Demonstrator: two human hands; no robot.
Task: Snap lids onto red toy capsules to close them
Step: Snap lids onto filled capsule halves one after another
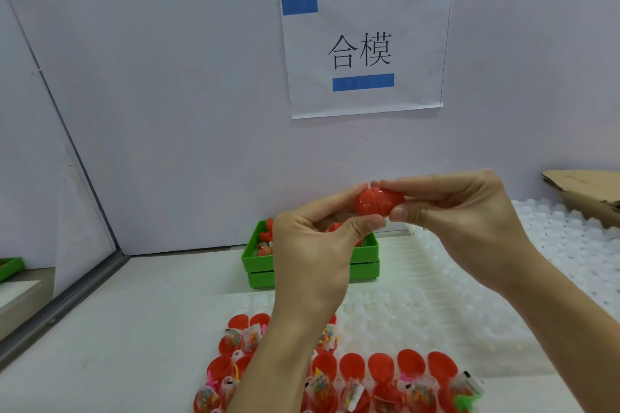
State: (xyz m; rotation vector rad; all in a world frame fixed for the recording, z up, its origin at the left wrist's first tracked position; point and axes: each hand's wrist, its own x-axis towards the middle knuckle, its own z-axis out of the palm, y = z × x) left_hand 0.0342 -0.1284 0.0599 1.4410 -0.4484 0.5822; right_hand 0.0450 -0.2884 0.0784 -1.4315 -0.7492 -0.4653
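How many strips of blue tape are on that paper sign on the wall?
2. One blue tape strip covers the top left corner of the paper sign; the other sits below the printed characters, near the middle. None looks hidden.

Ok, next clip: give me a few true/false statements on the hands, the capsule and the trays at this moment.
1. Both hands hold one red capsule in the air. True; left hand, right hand.
2. The green tray is behind the hands, near the wall. True.
3. The open capsules in the front rows are blue. False; they are red.
4. The paper sign lies flat on the table. False; it hangs on the wall.
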